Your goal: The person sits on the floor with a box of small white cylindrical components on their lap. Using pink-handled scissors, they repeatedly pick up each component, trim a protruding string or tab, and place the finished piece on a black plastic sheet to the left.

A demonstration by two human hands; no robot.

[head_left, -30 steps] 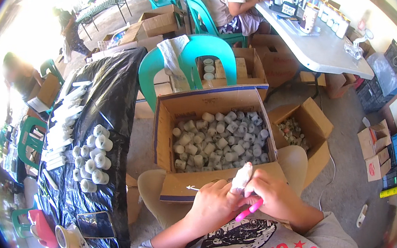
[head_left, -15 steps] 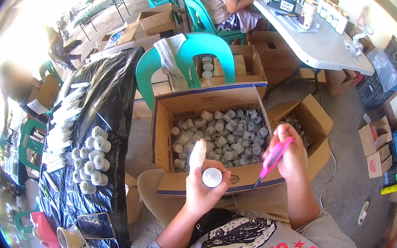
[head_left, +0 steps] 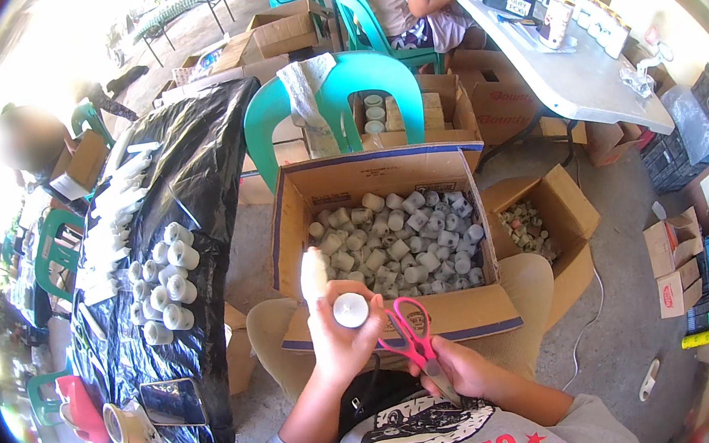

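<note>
My left hand (head_left: 337,351) is closed around a small white round candle (head_left: 351,309), its flat top and wick facing up. One finger of that hand stands up and looks white, as if wrapped. My right hand (head_left: 467,368), lower and nearer my body, grips pink-handled scissors (head_left: 415,342) by the blade part. The handle loops point up and left, close beside the candle. In front of both hands is a large cardboard box (head_left: 400,314) holding many similar small whitish candles (head_left: 410,246).
On my left, a table under black plastic (head_left: 192,179) bears grouped candles (head_left: 177,287), white strips and a phone (head_left: 173,404). A smaller open carton (head_left: 576,205) stands right of the box. Ahead are a green chair (head_left: 329,76) and a person seated at a white table (head_left: 567,92).
My right hand has come down and left toward my lap, and the scissors have turned so their loops point upward. My left hand has shifted slightly left with the candle.
</note>
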